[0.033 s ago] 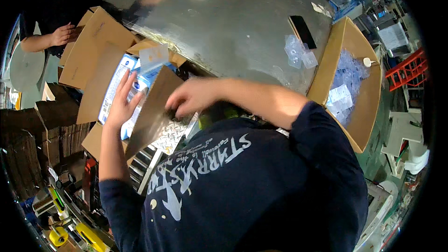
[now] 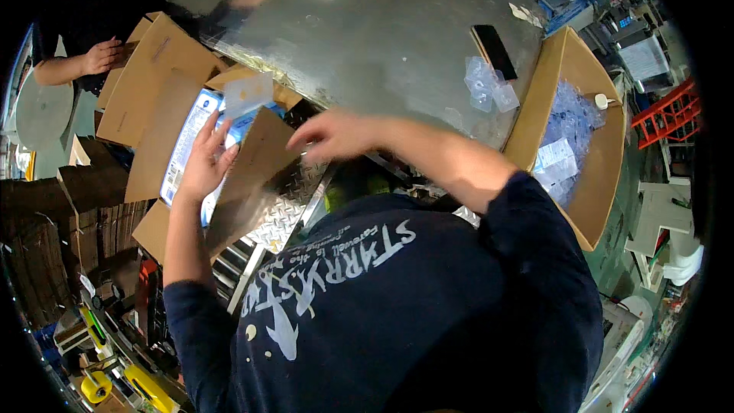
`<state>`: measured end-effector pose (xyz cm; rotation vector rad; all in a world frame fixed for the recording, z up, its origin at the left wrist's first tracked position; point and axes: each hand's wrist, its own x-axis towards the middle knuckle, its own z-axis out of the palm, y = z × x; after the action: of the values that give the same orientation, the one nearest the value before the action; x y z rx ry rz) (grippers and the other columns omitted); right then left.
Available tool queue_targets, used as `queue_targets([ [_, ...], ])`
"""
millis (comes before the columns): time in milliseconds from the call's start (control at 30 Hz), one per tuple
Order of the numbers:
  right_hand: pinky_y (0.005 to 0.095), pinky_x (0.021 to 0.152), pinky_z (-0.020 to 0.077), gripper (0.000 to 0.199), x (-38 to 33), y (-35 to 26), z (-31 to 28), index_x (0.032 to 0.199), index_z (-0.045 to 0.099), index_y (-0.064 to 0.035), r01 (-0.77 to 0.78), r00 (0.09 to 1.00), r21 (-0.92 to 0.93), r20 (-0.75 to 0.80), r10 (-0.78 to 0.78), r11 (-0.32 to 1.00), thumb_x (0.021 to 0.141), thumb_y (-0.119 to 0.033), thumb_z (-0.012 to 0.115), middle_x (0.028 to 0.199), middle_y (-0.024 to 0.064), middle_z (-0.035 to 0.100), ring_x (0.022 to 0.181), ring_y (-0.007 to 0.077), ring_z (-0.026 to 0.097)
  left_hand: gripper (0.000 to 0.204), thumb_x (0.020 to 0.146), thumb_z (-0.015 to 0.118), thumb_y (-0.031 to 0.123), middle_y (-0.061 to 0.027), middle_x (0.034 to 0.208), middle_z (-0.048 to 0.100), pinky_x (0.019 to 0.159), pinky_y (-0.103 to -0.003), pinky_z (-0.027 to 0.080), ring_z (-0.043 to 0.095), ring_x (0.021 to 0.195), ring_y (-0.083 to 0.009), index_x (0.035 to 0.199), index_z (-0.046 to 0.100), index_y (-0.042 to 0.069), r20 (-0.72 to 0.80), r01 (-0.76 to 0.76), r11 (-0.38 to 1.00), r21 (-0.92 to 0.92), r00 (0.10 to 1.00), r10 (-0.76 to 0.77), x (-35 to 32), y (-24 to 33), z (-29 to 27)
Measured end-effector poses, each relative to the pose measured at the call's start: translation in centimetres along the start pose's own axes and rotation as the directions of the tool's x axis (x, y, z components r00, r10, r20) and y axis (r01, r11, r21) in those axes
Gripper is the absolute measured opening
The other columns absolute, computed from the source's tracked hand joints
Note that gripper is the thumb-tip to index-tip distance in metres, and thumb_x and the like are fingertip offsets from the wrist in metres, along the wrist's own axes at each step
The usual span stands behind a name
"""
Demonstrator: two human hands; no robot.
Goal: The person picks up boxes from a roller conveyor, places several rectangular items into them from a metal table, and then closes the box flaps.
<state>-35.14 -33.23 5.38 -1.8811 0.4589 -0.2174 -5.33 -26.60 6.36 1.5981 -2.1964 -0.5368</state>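
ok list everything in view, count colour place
Open carton: 1, brown, left
Packs: uncounted, blue-white, inside it
Plastic piece: 1, translucent, beside packs
Table: 1, grey, top centre
Flat slab: 1, black, table's right
Clear pieces: several, colourless, beside slab
Second carton: 1, brown, right, holding clear plastic
Equipment: uncounted, mixed, edges
Cardboard: uncounted, brown, far left
Co-worker's hand: 1, bare, upper left
Shirt: 1, navy, bottom
Left hand: 1, bare, over packs
Right hand: 1, bare, centre

You wear a navy cloth top with matching elbow-length sleeves, slanting white lettering, a pale fish-like figure and cream dots.
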Motion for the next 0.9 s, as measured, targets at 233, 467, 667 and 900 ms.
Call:
queue_targets([
  [233, 0.0386, 0.076, 0.0467, 0.029, -22.4, 11.1, -10.2, 0.099, 0.061, -0.0046, -0.882, 0.300, -0.116, -0.886, 0.354, 0.457, 0.075, -0.019, 0.056, 0.093, 0.0169, 0.062, 0.084, 0.0325, 0.060, 0.020, 0.082, 0.057, 0.016, -0.0152, 0.104, 0.050, 0.075, -0.037, 0.046, 0.053, 0.090, -0.0307, 0.101, 0.055, 0.006, 0.068, 0.031, 0.999, 0.011, 0.997, -0.032, -2.2, -1.0, 0.3],
  [467, 0.0366, 0.064, 0.0470, 0.014, -21.7, 15.8, -6.9, 0.083, 0.060, -0.0038, -0.784, 0.039, 0.155, -0.954, 0.298, 0.601, 0.071, -0.007, 0.054, 0.078, 0.0133, 0.062, 0.074, 0.0272, 0.059, 0.029, 0.080, 0.049, 0.030, -0.0117, 0.101, 0.057, 0.086, -0.040, 0.042, 0.052, 0.096, -0.0338, 0.103, 0.060, 0.016, 0.483, -0.281, 0.904, 0.322, 0.870, 0.098, 5.4, -4.8, 5.2],
  [667, 0.0251, 0.049, 0.0460, 0.028, -20.7, 11.2, -4.7, 0.097, 0.059, -0.0048, -0.391, 0.113, 0.525, -0.788, 0.605, 0.756, 0.072, 0.002, 0.051, 0.078, 0.0063, 0.058, 0.064, 0.0136, 0.056, 0.039, 0.079, 0.047, 0.038, 0.0027, 0.126, 0.040, 0.095, -0.059, 0.026, 0.021, 0.129, -0.0315, 0.117, 0.048, 0.028, 0.501, -0.150, 0.881, 0.449, 0.859, -0.109, 0.9, -5.1, 7.8],
  [900, 0.0296, 0.056, 0.0477, 0.040, 8.1, -0.6, 1.4, 0.111, 0.058, -0.0082, -0.323, 0.853, -0.246, -0.494, 0.169, 0.914, 0.072, -0.005, 0.054, 0.074, 0.0085, 0.064, 0.065, 0.0153, 0.061, 0.031, 0.074, 0.059, 0.034, -0.0018, 0.110, 0.050, 0.086, -0.052, 0.038, 0.033, 0.120, -0.0321, 0.102, 0.057, 0.021, 0.363, -0.146, 0.879, 0.454, 0.931, -0.032, -0.7, -2.6, 6.9],
])
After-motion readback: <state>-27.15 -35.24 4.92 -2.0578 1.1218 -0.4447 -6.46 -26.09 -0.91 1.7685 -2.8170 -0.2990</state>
